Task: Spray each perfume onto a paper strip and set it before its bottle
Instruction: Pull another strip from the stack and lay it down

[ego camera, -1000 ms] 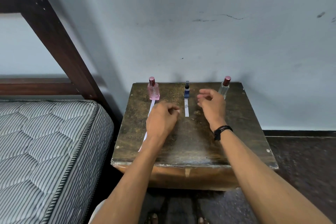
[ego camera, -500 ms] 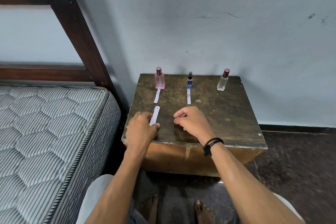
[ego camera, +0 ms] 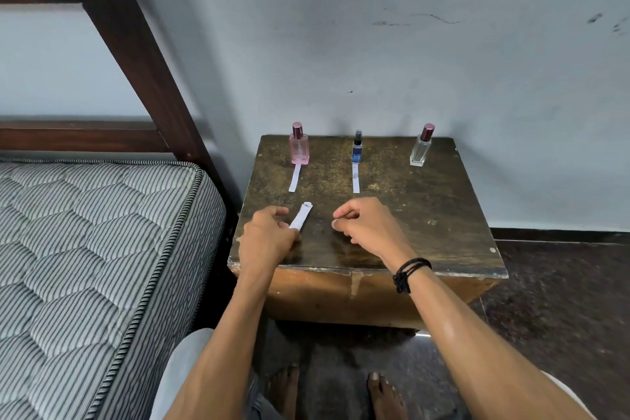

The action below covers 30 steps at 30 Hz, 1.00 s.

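Three perfume bottles stand along the back of a small wooden table: a pink bottle at the left, a slim blue bottle in the middle, a clear bottle with a dark red cap at the right. One white paper strip lies in front of the pink bottle, another strip in front of the blue one. My left hand pinches the near end of a third strip near the table's front left. My right hand hovers beside it, fingers curled, holding nothing.
A striped mattress on a dark wooden bed frame borders the table on the left. A grey wall stands right behind the bottles. Bare feet rest on the dark floor below the table's front edge.
Both hands pulled back from the bottles to the table's front. My left hand drew a paper strip toward me and still pinches it. The view has drawn back from the table.
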Each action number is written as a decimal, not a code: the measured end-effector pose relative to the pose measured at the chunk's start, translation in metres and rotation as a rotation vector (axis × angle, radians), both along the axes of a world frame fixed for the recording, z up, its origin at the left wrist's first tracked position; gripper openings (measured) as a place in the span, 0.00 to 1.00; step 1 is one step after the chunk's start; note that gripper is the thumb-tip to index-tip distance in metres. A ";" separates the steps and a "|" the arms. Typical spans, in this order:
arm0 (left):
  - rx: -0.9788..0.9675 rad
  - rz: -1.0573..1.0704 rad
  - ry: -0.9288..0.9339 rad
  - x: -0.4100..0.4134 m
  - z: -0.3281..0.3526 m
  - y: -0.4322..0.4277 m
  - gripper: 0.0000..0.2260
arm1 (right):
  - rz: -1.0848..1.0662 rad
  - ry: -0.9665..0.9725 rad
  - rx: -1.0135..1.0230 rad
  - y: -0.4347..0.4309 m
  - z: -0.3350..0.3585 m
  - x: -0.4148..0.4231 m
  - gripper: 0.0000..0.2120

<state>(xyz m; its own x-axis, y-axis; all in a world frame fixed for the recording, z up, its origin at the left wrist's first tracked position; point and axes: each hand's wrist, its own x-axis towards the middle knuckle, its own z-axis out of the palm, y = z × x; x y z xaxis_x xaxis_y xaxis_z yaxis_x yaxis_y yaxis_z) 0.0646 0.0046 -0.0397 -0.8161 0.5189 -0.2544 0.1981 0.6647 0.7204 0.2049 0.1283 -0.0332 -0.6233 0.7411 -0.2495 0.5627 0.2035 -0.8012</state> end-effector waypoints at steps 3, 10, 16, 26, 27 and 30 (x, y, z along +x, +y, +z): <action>0.120 0.051 -0.162 -0.004 0.002 0.000 0.19 | 0.011 0.040 -0.046 -0.006 -0.001 -0.004 0.02; 0.327 0.066 -0.439 -0.008 0.014 -0.004 0.15 | -0.007 0.199 -0.218 -0.026 0.003 -0.026 0.09; 0.373 -0.065 -0.436 -0.003 0.015 -0.003 0.20 | -0.198 0.367 -0.473 -0.032 0.004 -0.031 0.07; 0.507 -0.054 -0.574 -0.019 0.016 -0.008 0.10 | -0.243 0.464 -0.638 -0.026 0.005 -0.028 0.09; 0.515 -0.038 -0.617 -0.019 0.017 -0.009 0.11 | -0.236 0.463 -0.639 -0.026 0.005 -0.029 0.09; 0.498 -0.052 -0.696 -0.018 0.017 -0.008 0.13 | -0.221 0.446 -0.615 -0.026 0.004 -0.029 0.09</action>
<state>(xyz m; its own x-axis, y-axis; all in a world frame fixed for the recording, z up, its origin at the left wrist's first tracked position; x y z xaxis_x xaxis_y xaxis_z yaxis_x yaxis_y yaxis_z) 0.0469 -0.0033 -0.0223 -0.5304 0.7358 -0.4210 -0.3758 0.2410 0.8948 0.1756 0.1020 -0.0295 -0.6151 0.6696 -0.4163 0.1381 -0.4283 -0.8930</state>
